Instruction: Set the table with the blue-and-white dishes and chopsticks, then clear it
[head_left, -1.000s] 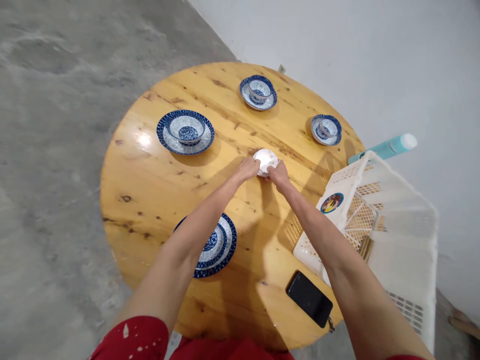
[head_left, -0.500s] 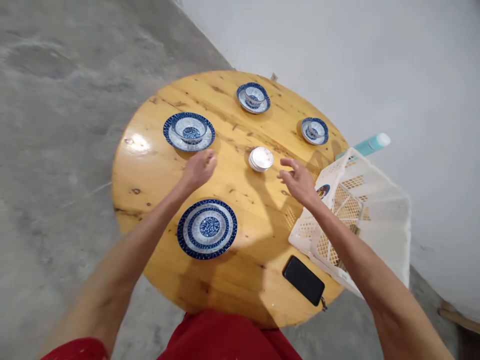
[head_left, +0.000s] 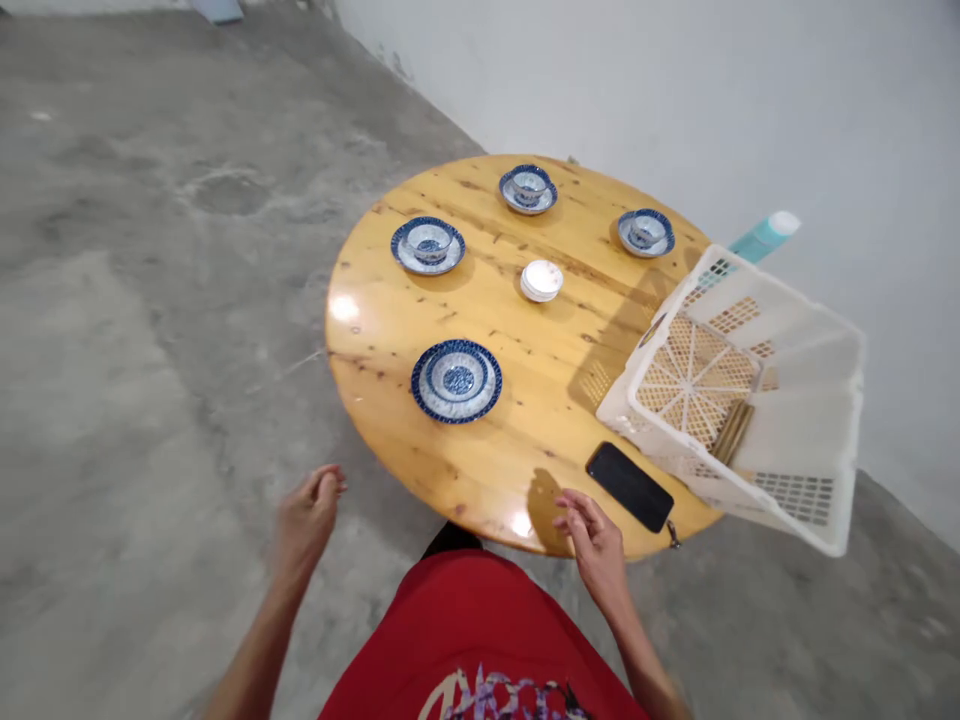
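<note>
My left hand hangs off the table's near left side, over the floor, fingers loose and holding nothing. My right hand hovers at the near edge of the round wooden table, fingers apart and empty, close to a black phone. A small stack of white dishes sits near the table's middle, far from both hands. The nearest blue-and-white plate holds a shallow dish. Three more blue plates with bowls stand at the left, at the back and at the back right.
A white plastic crate rests tilted on the table's right edge, with brown chopsticks inside. A teal bottle shows behind it. A white wall runs close behind the table. Grey concrete floor lies to the left. My red shirt fills the bottom.
Both hands let go of the white dish stack and drew back off the table toward my body. The view pulled back, so the table now looks farther away.
</note>
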